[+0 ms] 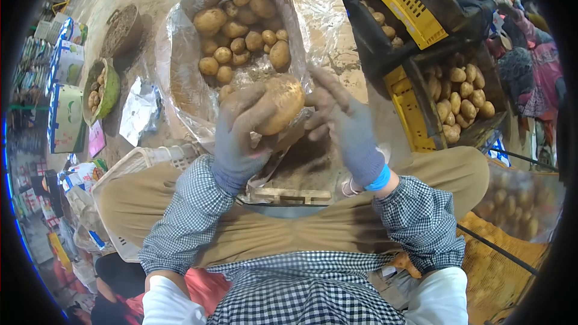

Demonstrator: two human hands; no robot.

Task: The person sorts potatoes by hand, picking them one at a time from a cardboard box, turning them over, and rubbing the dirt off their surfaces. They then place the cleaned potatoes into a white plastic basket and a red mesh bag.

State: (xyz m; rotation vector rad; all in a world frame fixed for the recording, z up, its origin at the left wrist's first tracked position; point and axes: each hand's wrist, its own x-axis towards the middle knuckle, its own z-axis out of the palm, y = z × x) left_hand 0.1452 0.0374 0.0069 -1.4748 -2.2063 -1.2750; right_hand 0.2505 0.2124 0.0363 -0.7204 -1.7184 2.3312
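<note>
A large potato is held by my left hand, which wears a grey-blue glove and grips it from the left side. Just right of the potato is my gloved right hand, its fingers spread and nothing held in them; a blue band circles its wrist. Beyond both hands, a box lined with clear plastic holds several loose potatoes of mixed sizes, with soil on its bottom. The near edge of the box is partly hidden by my hands.
Crates with yellow sides and potatoes stand at the right. At the left are a green bowl, a brown basket and printed cartons. A white plastic crate touches my left leg. Other people are at the right edge and lower left.
</note>
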